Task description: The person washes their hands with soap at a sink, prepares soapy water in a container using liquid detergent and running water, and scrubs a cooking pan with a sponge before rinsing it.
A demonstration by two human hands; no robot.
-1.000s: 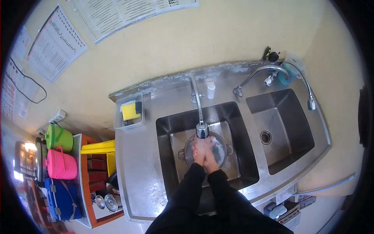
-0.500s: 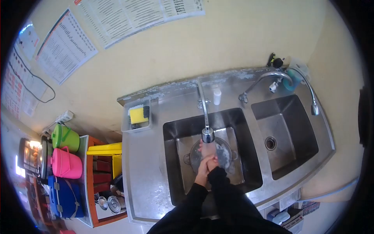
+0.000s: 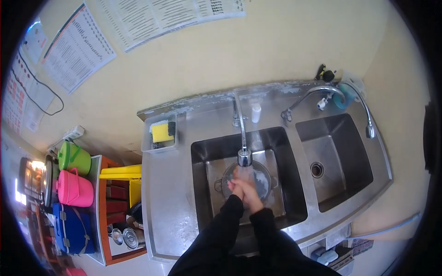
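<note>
Both hands are together under running water from the spring-neck tap [image 3: 244, 158] over the left sink [image 3: 202, 184]. My right hand [image 3: 250, 192] lies across my left hand, its fingers wrapped round it. Partly covered by it, my left hand [image 3: 236, 190] seems to stretch its fingers forward into the water; the stream blurs them. Beneath the hands, a round metal pot [image 3: 262, 181] with side handles sits in the sink, with white foam or splashing water on its right side.
A second sink [image 3: 340, 165] with its own taps is on the right. A clear tub with a yellow sponge [image 3: 161, 133] stands at the back left, and a white bottle [image 3: 256, 113] behind the tap. Left of the counter, a shelf [image 3: 105, 207] bears pink and green buckets.
My hands have swapped their hold: the left was over the right, and now the right lies over the left. The water keeps running and the pot stays put.
</note>
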